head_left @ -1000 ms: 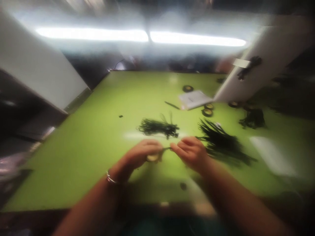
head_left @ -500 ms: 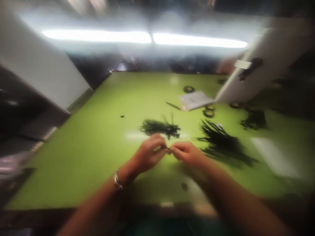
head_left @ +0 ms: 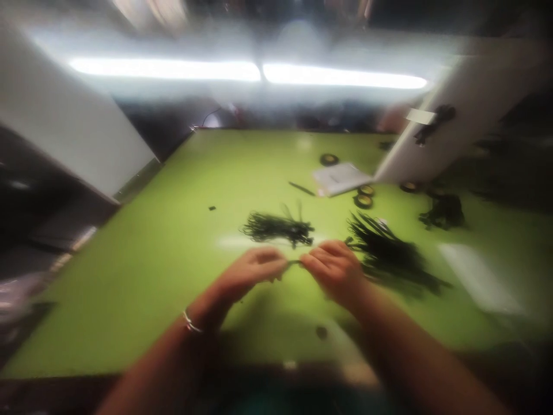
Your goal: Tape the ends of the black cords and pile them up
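A short length of thin dark cord (head_left: 294, 262) stretches between my two hands above the green tabletop. My left hand (head_left: 258, 267) pinches one end, its fingers pressed together. The other end runs into my right hand (head_left: 333, 266), whose fingers are curled closed around it. Both hands hide most of the cord. Just beyond them lies a small bundle of looped black cords (head_left: 276, 226). A larger fanned heap of black cords (head_left: 386, 248) rests to the right, close behind my right hand.
Farther back on the green table (head_left: 173, 248) are a white paper pad (head_left: 343, 178), a dark pen (head_left: 301, 188) and several black-and-yellow rolls, one roll (head_left: 329, 159) behind the pad. A dark clump (head_left: 443, 211) sits far right. White panels (head_left: 415, 144) stand at both sides.
My hands have drawn slightly apart, so more cord shows between them. The left hand has shifted left and turned; the right fingers have curled in more. The view has tilted a little.
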The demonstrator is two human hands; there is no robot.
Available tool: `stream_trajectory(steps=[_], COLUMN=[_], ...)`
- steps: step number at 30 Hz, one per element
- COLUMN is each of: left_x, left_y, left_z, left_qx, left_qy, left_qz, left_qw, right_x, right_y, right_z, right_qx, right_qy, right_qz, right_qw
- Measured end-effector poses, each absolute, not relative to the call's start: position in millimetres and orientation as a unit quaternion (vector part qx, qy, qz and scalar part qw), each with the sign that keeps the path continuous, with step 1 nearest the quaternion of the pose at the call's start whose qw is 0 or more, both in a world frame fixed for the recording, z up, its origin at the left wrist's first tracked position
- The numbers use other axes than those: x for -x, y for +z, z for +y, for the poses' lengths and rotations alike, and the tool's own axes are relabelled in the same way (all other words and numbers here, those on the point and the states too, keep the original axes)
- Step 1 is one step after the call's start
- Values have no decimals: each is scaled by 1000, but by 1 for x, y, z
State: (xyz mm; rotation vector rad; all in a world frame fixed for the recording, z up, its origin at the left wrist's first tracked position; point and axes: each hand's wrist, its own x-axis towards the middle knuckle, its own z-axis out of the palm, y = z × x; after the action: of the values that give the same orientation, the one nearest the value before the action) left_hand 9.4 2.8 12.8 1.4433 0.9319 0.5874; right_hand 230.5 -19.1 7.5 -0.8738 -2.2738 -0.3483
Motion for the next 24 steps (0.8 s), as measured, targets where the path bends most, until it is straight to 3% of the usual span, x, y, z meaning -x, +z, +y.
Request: stream_trajectory(steps=[3,7,11,15,19,24], left_x=[-17,-22,-21,-21,-21,-20], left_y=[7,2,4,9,9,5], left_z=[-2,-7,-8,-6,-4,-5], left_qx=[-707,-776,-816,-811,-763,-652], left_qy=[311,361,384,373,343,300], left_qz=[439,408,325,301,344,377], left_qw=[460,318,286,337,426,585], right_x=[-225,-219,-222,-225,-224,-223], right_y=[-1,-5,4,11,11,8], right_z=[-17,-16,-16,-17,-20,-21], right_qx=[367,415,411,418,424,362], right_qy=[-46,201,421,505,441,78], right_qz=[-873,-823,-753,-710,-722,-834], right_qw=[318,333,295,256,324,410])
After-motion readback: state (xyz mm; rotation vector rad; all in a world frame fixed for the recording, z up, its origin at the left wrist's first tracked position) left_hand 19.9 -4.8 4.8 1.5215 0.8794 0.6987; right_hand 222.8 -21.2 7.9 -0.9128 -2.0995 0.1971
